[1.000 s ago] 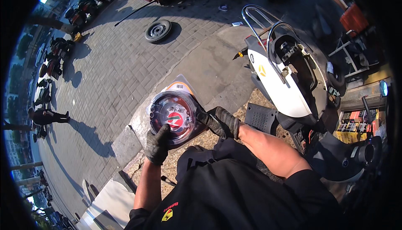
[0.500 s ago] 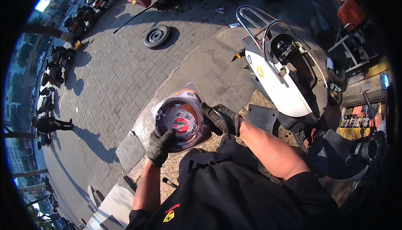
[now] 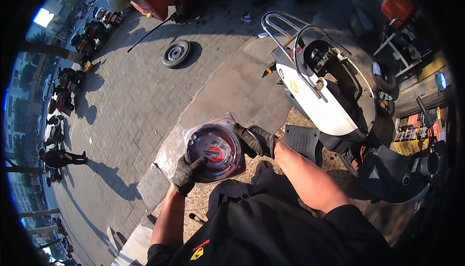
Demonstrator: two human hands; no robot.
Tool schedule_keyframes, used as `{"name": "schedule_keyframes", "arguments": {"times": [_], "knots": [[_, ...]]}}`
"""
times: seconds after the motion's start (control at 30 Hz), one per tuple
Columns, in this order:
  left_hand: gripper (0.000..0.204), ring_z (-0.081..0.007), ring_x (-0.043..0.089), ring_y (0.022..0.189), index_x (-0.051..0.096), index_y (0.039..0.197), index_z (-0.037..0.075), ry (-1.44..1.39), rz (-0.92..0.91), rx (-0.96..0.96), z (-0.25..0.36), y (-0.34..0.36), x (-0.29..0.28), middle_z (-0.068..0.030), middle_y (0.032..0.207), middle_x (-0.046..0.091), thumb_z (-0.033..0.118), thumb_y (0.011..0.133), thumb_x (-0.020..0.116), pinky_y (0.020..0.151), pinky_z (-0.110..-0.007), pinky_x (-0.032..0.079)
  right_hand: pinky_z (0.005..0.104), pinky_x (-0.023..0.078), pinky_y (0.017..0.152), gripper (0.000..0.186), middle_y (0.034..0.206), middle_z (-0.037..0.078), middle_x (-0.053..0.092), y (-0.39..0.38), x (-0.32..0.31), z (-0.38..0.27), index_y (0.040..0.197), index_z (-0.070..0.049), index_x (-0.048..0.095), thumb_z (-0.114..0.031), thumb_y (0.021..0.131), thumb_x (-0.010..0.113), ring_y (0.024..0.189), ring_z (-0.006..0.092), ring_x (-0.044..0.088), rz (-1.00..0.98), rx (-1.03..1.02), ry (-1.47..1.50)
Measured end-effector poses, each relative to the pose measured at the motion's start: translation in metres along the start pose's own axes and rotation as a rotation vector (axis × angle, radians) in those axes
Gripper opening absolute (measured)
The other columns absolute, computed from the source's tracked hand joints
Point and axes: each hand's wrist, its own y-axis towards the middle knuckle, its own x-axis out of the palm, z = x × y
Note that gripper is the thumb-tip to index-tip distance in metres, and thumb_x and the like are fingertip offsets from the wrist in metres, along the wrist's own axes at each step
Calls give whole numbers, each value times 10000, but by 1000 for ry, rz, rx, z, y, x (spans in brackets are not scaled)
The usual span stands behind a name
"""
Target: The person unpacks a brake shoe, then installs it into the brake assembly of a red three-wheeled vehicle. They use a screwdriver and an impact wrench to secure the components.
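Package edges sit gripped by our curled left hand at eight o'clock and curled right hand at three, wide paving toward eleven.

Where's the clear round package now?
Head view, just below and left of centre: the clear round package is in the left hand, right hand at its right edge, left of the white scooter body.

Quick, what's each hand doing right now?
Left hand: holding the clear round package, thumb on top.
Right hand: holding the same package at its right edge.
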Motion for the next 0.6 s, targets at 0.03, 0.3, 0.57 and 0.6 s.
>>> {"name": "schedule_keyframes", "arguments": {"times": [0.03, 0.3, 0.57, 0.6], "knots": [[454, -189, 664, 879, 563, 1205, -8, -36, -50, 0, 0, 2, 0, -106, 1041, 676, 171, 832, 748, 758, -331, 568, 330, 385, 437, 782, 504, 75, 509, 3, -2, 4, 580, -41, 581, -700, 921, 331, 430, 189, 486, -3, 4, -2], [448, -159, 656, 852, 607, 1172, -32, 146, -111, -90, 1, 15, 0, -101, 1015, 687, 200, 822, 762, 760, -311, 560, 352, 402, 457, 709, 529, 84, 558, 6, -7, 38, 660, -18, 617, -633, 939, 400, 425, 194, 498, 33, 7, 45], [512, -162, 653, 879, 599, 1174, -35, 264, -192, -57, -10, 40, -8, -98, 1010, 689, 237, 786, 791, 791, -317, 545, 344, 355, 411, 654, 507, 60, 525, -3, -8, 48, 626, -55, 577, -619, 931, 448, 402, 182, 471, 208, -60, 228], [527, -162, 652, 883, 599, 1173, -35, 357, -206, -32, -14, 45, -9, -101, 1008, 689, 251, 777, 798, 794, -318, 542, 343, 349, 406, 648, 505, 57, 521, 0, -12, 53, 622, -59, 571, -617, 930, 454, 399, 181, 467, 220, -51, 218]]}}
